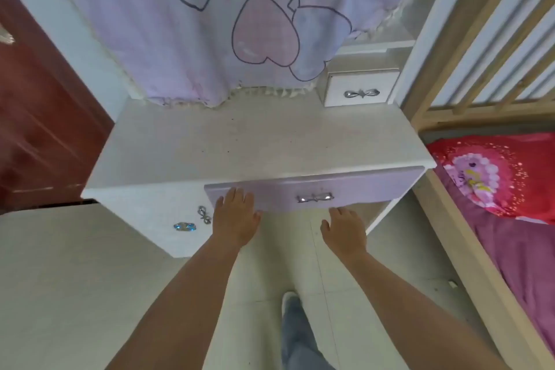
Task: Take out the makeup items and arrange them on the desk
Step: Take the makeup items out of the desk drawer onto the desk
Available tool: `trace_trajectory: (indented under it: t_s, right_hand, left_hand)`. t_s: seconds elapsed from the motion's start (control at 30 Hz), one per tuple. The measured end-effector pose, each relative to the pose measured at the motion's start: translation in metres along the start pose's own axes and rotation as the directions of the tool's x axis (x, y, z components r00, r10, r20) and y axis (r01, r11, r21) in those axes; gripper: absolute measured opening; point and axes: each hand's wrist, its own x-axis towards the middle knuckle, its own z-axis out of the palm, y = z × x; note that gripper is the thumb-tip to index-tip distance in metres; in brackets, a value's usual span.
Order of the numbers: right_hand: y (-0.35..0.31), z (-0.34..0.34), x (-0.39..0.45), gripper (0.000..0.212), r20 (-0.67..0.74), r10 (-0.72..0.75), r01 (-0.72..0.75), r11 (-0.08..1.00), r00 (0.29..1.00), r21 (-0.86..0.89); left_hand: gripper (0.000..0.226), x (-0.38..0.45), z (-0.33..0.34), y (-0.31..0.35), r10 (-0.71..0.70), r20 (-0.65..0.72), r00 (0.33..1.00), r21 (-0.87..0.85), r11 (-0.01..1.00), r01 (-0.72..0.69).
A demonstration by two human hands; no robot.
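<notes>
A white desk (240,141) stands before me with a bare top. Under its front edge runs a lilac drawer front (360,186) with a silver bow handle (315,198), and it looks closed. My left hand (235,216) lies flat against the left end of that drawer front, fingers straight. My right hand (344,231) hovers just below the drawer's lower edge, right of the handle, fingers relaxed and holding nothing. No makeup items are in view.
A small white drawer (360,90) with a bow handle sits at the desk's back right. A lilac cloth with heart balloons (240,24) hangs over the back. A wooden bed frame (444,213) with pink bedding stands at right, a red-brown door (36,129) at left.
</notes>
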Motion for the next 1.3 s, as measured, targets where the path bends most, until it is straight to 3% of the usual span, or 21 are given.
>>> trace_trajectory:
  t_s: [0.17, 0.33, 0.4, 0.43, 0.5, 0.53, 0.57, 0.7, 0.77, 0.97, 1.07, 1.3]
  right_hand:
    - [-0.006, 0.042, 0.078, 0.037, 0.143, 0.179, -0.205, 0.960, 0.973, 0.192]
    - [-0.016, 0.073, 0.123, 0.042, 0.283, 0.343, -0.429, 0.836, 0.896, 0.342]
    - [-0.022, 0.080, 0.139, 0.042, 0.377, 0.451, -0.588, 0.620, 0.809, 0.520]
    - [-0.025, 0.083, 0.146, 0.036, 0.456, 0.493, -0.659, 0.403, 0.741, 0.635]
    - [-0.032, 0.087, 0.156, 0.019, 0.609, 0.485, -0.652, -0.100, 0.628, 0.752]
    - [-0.032, 0.090, 0.161, 0.015, 0.640, 0.474, -0.606, -0.247, 0.605, 0.756]
    - [-0.032, 0.092, 0.164, 0.017, 0.653, 0.464, -0.582, -0.308, 0.598, 0.752]
    - [-0.028, 0.096, 0.166, 0.012, 0.612, 0.533, -0.607, -0.213, 0.585, 0.766]
    - [-0.026, 0.099, 0.163, 0.024, 0.583, 0.561, -0.608, -0.170, 0.587, 0.775]
    - [-0.012, 0.105, 0.144, 0.020, 0.528, 0.550, -0.599, -0.062, 0.647, 0.799]
    - [-0.005, 0.109, 0.123, 0.006, 0.533, 0.557, -0.593, -0.087, 0.637, 0.800]
    - [0.001, 0.121, 0.077, 0.029, 0.532, 0.575, -0.588, -0.107, 0.621, 0.802]
  left_hand:
    - [0.052, 0.084, 0.029, -0.006, -0.012, 0.028, 1.000, -0.045, 0.999, 0.014]
    - [0.049, 0.121, 0.052, -0.012, 0.026, 0.069, 0.997, -0.032, 0.999, -0.024]
    - [0.049, 0.128, 0.056, -0.013, 0.079, -0.033, 0.996, -0.064, 0.995, -0.081]
    - [0.049, 0.130, 0.060, -0.014, 0.114, -0.098, 0.989, -0.037, 0.992, -0.118]
    - [0.040, 0.133, 0.063, -0.017, 0.174, -0.159, 0.972, 0.021, 0.985, -0.173]
    - [0.036, 0.135, 0.063, -0.019, 0.198, -0.177, 0.964, 0.038, 0.980, -0.195]
    - [0.035, 0.137, 0.063, -0.021, 0.221, -0.176, 0.959, 0.050, 0.975, -0.215]
    - [0.040, 0.136, 0.064, -0.028, 0.267, -0.181, 0.947, 0.051, 0.964, -0.262]
    - [0.046, 0.129, 0.066, -0.031, 0.315, -0.201, 0.927, 0.074, 0.949, -0.306]
    - [0.047, 0.106, 0.066, -0.034, 0.367, -0.130, 0.921, 0.111, 0.929, -0.354]
    - [0.042, 0.095, 0.063, -0.034, 0.414, -0.066, 0.908, 0.140, 0.905, -0.402]
    - [0.041, 0.063, 0.069, -0.038, 0.498, -0.006, 0.867, 0.078, 0.865, -0.496]
